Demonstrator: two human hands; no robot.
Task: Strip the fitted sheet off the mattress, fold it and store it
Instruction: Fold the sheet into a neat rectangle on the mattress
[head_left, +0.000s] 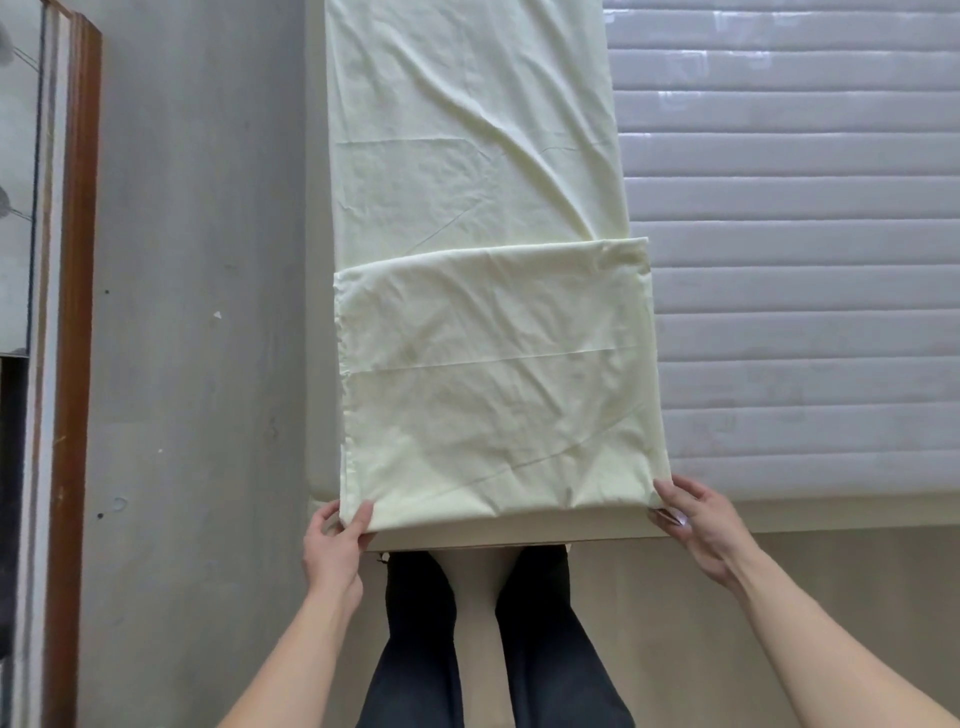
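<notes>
The pale yellow fitted sheet (483, 218) lies as a long narrow strip along the left edge of the bare quilted mattress (789, 260). Its near end is folded back over itself, making a doubled panel with a fold line at the mattress's near edge. My left hand (335, 545) pinches the near left corner of that fold, thumb on top. My right hand (696, 525) holds the near right corner, its fingers curled around the cloth edge.
A grey concrete floor (197, 364) runs along the left of the bed. A wood-framed panel or door (72, 364) stands at the far left. My dark-trousered legs (493, 649) are against the mattress's near side.
</notes>
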